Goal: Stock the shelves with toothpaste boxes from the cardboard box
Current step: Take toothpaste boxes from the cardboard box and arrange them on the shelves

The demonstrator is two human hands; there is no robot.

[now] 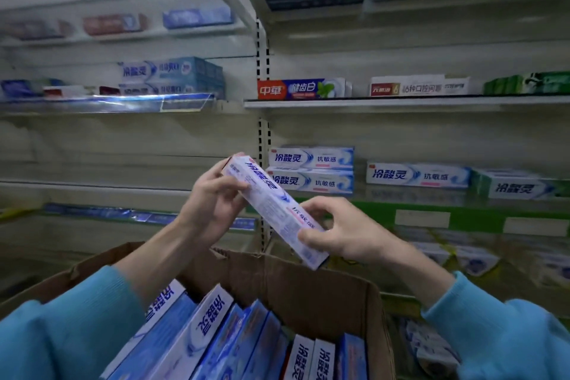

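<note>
Hands share one long white-and-blue toothpaste box (pixel 273 210) at frame centre: left hand (pixel 212 203) pinches its upper-left end, right hand (pixel 336 233) grips its lower-right end. Its long axis runs diagonally, while matching stacked shelf boxes (pixel 311 170), just upper right, lie level above the brown cardboard box (pixel 308 290).

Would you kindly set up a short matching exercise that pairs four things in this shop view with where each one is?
Things:
1. held toothpaste box
2. cardboard box
3. red-ended toothpaste box
4. stack of two toothpaste boxes

Places:
A. upper right shelf
B. between both hands
C. shelf just behind the held box
D. below the arms, full of toothpaste boxes

Pairs: 1-B, 2-D, 3-A, 4-C
</note>
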